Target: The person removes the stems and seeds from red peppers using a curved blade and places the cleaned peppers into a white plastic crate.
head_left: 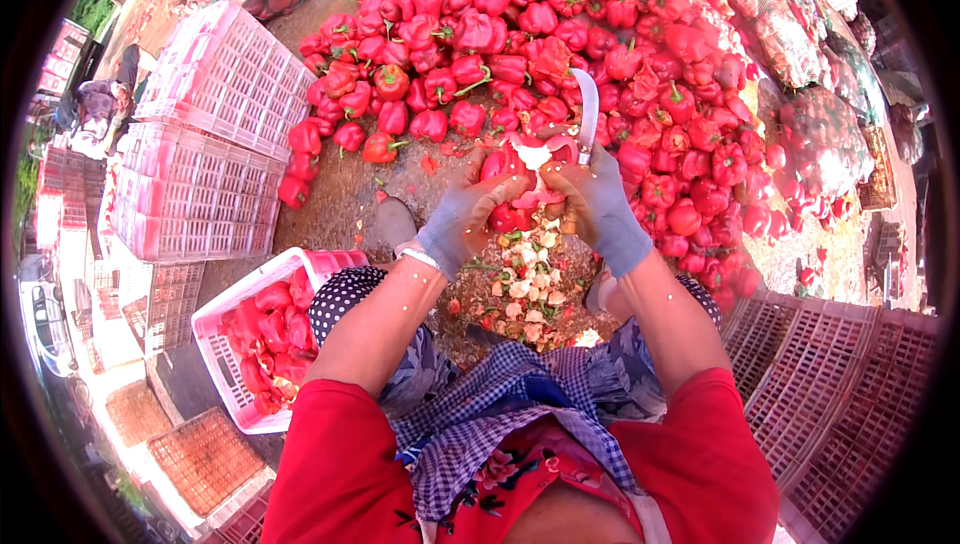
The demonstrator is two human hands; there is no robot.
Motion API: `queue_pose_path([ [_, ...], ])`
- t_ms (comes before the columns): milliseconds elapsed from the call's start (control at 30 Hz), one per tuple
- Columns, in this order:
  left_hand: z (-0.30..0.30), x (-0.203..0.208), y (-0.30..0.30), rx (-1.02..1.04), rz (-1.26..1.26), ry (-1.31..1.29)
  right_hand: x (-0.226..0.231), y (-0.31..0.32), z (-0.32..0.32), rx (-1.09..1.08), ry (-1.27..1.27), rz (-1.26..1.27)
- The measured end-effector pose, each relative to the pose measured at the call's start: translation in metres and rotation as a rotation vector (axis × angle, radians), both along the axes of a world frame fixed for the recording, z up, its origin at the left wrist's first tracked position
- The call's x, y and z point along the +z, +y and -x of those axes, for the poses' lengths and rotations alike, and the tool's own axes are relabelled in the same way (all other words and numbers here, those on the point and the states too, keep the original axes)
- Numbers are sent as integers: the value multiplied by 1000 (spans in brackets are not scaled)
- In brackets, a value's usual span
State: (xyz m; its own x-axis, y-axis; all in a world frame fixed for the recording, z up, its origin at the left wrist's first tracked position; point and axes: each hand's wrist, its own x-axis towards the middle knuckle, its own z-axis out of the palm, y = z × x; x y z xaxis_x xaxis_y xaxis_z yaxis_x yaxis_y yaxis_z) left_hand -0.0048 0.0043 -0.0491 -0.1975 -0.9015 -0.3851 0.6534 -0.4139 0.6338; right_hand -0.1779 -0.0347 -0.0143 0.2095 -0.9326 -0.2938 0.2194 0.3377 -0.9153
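My left hand [468, 212], in a grey glove with worn orange-brown fingers, is closed around a red bell pepper [512, 216]. The pepper is broken open, and its pale inside faces up between my hands. My right hand [597, 206], gloved alike, grips a knife; its curved blade [587, 109] points up and away from me. The fingers of that hand also press against the opened pepper. Its handle is hidden in my grip. Below my hands, pale pepper cores and scraps [528, 284] lie on the ground between my feet.
A large heap of red bell peppers [480, 19] spreads ahead and right. By my left knee stands a pink crate [228, 374] holding opened peppers. Stacked crates [200, 184] rise at the left, with more crates [830, 374] at the right. Filled net sacks [822, 139] lie far right.
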Motion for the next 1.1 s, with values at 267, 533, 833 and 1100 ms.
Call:
queue_pose_path([
  [267, 0, -8, -8, 112, 62, -660, -7, -4, 1, 84, 1163, 917],
  [533, 0, -8, -3, -5, 80, -700, -3, -3, 2, 194, 1302, 1234],
  [833, -8, -3, 1, 19, 12, -684, -15, -5, -2, 77, 917, 931],
  [1100, -6, 7, -6, 77, -27, -601, -2, -42, 26, 13, 1040, 297],
])
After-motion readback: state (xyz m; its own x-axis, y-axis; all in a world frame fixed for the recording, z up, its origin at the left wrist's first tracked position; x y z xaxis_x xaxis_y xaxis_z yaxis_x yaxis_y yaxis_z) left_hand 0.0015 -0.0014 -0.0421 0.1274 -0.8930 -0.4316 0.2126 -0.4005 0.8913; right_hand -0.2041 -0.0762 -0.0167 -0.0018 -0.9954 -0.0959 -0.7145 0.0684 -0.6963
